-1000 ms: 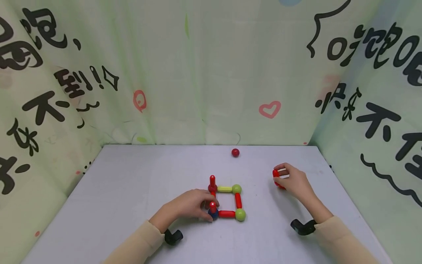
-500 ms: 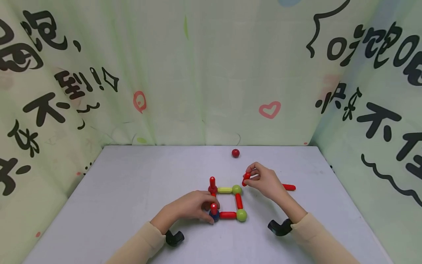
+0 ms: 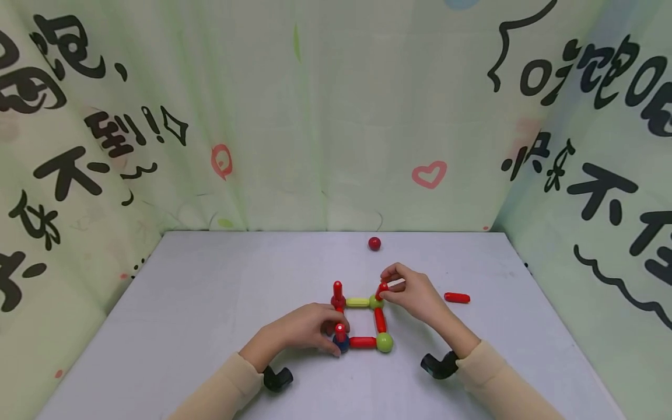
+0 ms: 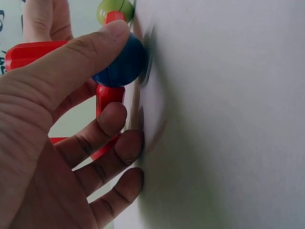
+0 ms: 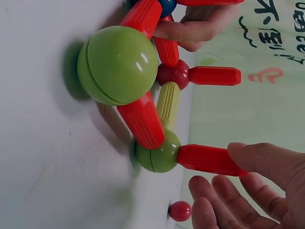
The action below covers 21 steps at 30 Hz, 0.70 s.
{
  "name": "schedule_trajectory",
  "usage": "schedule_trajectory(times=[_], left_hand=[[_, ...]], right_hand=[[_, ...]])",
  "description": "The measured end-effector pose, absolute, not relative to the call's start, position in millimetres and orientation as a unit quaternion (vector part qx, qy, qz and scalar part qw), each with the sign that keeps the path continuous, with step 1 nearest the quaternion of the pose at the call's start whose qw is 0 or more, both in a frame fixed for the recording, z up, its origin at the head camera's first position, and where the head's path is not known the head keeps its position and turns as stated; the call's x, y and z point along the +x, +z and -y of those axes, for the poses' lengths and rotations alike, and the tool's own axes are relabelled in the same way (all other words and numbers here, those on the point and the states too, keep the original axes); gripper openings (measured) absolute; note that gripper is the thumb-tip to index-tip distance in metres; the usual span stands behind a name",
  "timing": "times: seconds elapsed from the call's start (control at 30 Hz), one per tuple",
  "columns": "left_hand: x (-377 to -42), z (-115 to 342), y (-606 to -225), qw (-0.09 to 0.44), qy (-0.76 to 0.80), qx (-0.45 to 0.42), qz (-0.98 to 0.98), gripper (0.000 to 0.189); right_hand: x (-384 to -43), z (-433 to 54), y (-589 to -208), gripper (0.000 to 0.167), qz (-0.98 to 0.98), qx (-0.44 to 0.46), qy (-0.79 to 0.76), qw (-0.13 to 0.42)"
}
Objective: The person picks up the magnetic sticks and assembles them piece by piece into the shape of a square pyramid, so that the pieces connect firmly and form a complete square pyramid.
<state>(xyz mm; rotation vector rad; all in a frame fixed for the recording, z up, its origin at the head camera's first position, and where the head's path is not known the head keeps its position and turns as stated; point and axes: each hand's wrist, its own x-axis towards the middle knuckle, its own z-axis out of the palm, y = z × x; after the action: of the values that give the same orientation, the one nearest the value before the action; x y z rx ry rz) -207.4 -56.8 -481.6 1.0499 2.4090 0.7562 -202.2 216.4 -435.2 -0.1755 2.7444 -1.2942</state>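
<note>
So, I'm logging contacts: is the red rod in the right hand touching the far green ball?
Touching: in the right wrist view, the held red rod meets the far green ball end-on, with no gap.

Round the square, the 1-o'clock ball and 5-o'clock ball are lime green, the 7-o'clock ball dark blue and the 11-o'clock ball deep red. Its 12-o'clock bar is yellow, while the other bars, the uprights and, toward 3 o'clock, the loose rod are bright red, the loose ball at 12 o'clock deep red. The table is whitish, the sleeves beige, the curtain pale green with black lettering.
</note>
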Motion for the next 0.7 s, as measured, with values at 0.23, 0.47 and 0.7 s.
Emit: schedule_trajectory(times=[0.23,0.47,0.7], left_hand=[[-206,57,-479,0.203,0.272,0.373,-0.863,0.037],[-205,57,-476,0.204,0.282,0.376,-0.859,0.037],[-204,58,-477,0.210,0.286,0.372,-0.858,0.037]], right_hand=[[-202,-216,-435,0.023,-0.904,-0.052,-0.421,0.058],[-199,-220,-434,0.030,-0.916,-0.056,-0.395,0.050],[-195,-240,-438,0.037,-0.941,-0.063,-0.331,0.028]])
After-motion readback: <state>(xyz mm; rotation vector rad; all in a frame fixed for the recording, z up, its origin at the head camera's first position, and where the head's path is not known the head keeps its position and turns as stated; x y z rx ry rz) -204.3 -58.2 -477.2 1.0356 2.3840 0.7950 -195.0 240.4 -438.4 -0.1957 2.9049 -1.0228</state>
